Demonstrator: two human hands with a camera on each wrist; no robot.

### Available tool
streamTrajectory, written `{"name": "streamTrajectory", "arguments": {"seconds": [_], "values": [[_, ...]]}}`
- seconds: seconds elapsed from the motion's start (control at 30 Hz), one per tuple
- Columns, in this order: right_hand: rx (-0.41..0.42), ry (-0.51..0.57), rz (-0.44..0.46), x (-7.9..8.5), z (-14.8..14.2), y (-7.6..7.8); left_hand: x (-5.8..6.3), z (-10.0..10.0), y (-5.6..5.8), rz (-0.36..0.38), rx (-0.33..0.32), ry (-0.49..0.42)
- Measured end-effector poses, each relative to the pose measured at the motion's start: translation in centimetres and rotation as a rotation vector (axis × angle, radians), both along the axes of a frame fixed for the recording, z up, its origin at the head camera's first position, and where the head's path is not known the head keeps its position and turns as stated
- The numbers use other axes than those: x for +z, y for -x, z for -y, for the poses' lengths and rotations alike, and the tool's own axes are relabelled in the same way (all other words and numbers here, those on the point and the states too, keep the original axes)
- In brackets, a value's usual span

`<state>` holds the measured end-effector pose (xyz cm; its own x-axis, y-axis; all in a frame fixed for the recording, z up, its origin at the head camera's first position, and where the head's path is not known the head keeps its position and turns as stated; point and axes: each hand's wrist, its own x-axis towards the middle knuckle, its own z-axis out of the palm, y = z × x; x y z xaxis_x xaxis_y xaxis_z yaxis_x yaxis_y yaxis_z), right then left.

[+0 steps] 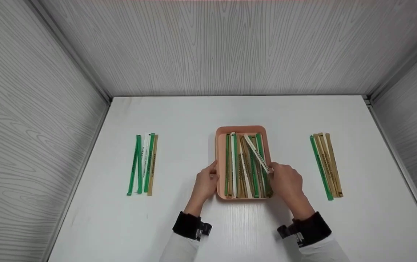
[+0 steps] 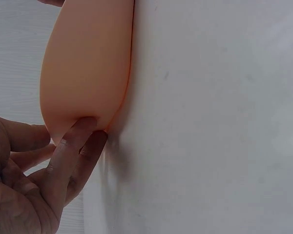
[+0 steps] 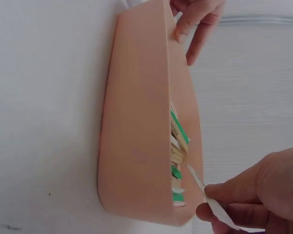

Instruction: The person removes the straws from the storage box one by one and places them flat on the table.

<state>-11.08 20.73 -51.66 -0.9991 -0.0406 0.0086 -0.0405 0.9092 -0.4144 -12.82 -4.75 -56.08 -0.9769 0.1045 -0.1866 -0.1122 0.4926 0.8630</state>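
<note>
- Enclosing the surface (image 1: 183, 116) on three sides, grey wood-grain panels (image 1: 208, 47) rise behind, left and right.
- The peach tray (image 1: 241, 129), smooth and round-cornered, sits on the white surface with its long axis running away from the person.
- Inside it, slim paper packets (image 1: 234, 163) in green, white and tan lie side by side, mostly lengthwise.
- To its left, well apart, a left group (image 1: 151, 163) mixes green, white and tan packets, some overlapping.
- To its right, a right group (image 1: 326, 163) has green along its left edge, then mainly tan, slightly fanned.
- The left hand (image 1: 205, 183) has its grip closed on the tray's left wall.
- The right hand (image 1: 286, 182) pinches one white packet (image 1: 256, 153), flat and printed, by its near end at the right rim; the packet slants over the others, far end pointing left and away.
</note>
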Motion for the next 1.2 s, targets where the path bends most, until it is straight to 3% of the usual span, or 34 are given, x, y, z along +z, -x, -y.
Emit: {"name": "streamTrajectory", "arguments": {"seconds": [0.27,0.53,0.83,1.2], "values": [[-0.044,0.06,-0.064,0.6,-3.0,-0.2,-0.1,0.0,0.0,0.006,0.003,0.013],[-0.139,0.077,-0.16,0.4,-6.5,0.1,-0.1,0.0,0.1,0.015,0.004,0.0],[-0.245,0.092,-0.076,-0.2,-10.0,0.1,-0.2,0.1,0.0,0.006,0.001,-0.002],[-0.319,0.071,0.013,-1.7,-12.3,-0.1,-0.2,0.1,0.1,0.0,0.001,0.006]]}}
